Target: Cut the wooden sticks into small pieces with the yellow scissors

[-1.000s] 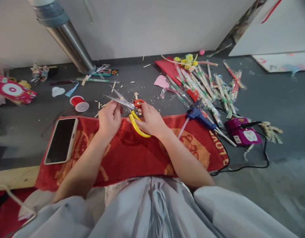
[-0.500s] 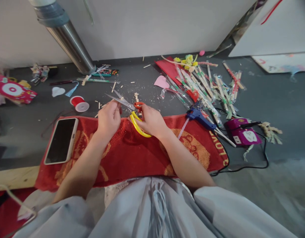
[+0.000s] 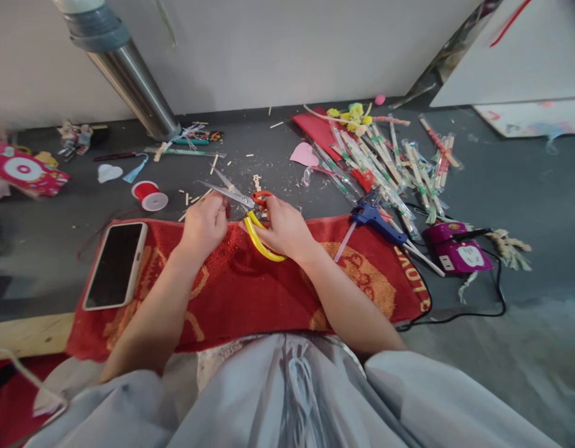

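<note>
Steel-bladed, yellow-and-orange-handled scissors (image 3: 244, 200) are clasped by the right hand (image 3: 288, 226), blades parted beside the left hand (image 3: 204, 224), whose hold cannot be told; short pale stick pieces (image 3: 256, 182) beyond the grip seem already cut, plastic-wrapped pale sticks (image 3: 381, 163) to its right left uncut.

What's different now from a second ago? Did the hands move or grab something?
Only tiny changes: the blade tips of the scissors seem to have shifted slightly right, and the left hand slightly left. I see nothing newly grabbed or let go. The right hand still holds the scissors, blades apart. The phone, thread spool and glue gun stayed put.
</note>
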The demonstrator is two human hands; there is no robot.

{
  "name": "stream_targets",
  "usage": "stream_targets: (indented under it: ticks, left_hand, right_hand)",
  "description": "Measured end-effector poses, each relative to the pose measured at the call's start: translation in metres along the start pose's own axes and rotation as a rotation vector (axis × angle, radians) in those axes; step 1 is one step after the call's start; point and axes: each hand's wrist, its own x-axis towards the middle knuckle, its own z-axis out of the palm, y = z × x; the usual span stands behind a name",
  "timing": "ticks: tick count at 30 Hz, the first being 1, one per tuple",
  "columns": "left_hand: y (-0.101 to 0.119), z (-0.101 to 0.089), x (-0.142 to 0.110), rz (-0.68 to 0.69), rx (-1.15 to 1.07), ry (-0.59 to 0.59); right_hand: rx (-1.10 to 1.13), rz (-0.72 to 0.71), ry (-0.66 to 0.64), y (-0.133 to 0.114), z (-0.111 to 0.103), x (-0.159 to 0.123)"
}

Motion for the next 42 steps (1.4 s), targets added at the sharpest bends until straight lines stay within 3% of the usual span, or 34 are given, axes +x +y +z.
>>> stream_targets:
  ticks: [15, 22, 26, 30, 35, 38, 42]
  left_hand:
    - [0.004, 0.001, 0.001, -0.03, 0.022, 0.017]
    - [0.037, -0.009, -0.008, -0.016, 0.006, 0.303]
    - [0.046, 0.0, -0.016, 0.092, -0.153, 0.185]
    - [0.041, 0.023, -0.022, 0.022, -0.376, 0.027]
    - [0.037, 0.043, -0.029, -0.005, -0.654, -0.188]
    - [0.04, 0.049, -0.031, 0.0, -0.691, -0.206]
    - [0.042, 0.056, -0.031, -0.018, -0.658, -0.108]
  right_hand:
    - [-0.057, 0.113, -0.059, -0.007, -0.001, 0.0]
    - [0.112, 0.27, -0.084, -0.013, -0.007, 0.006]
    - [0.236, 0.297, -0.106, -0.012, -0.01, 0.006]
    - [0.385, 0.258, -0.067, -0.01, -0.002, 0.003]
    - [0.447, 0.228, -0.131, -0.012, 0.005, 0.001]
    - [0.461, 0.224, -0.156, -0.013, 0.005, 0.002]
    - [0.484, 0.199, -0.146, -0.012, 0.005, 0.001]
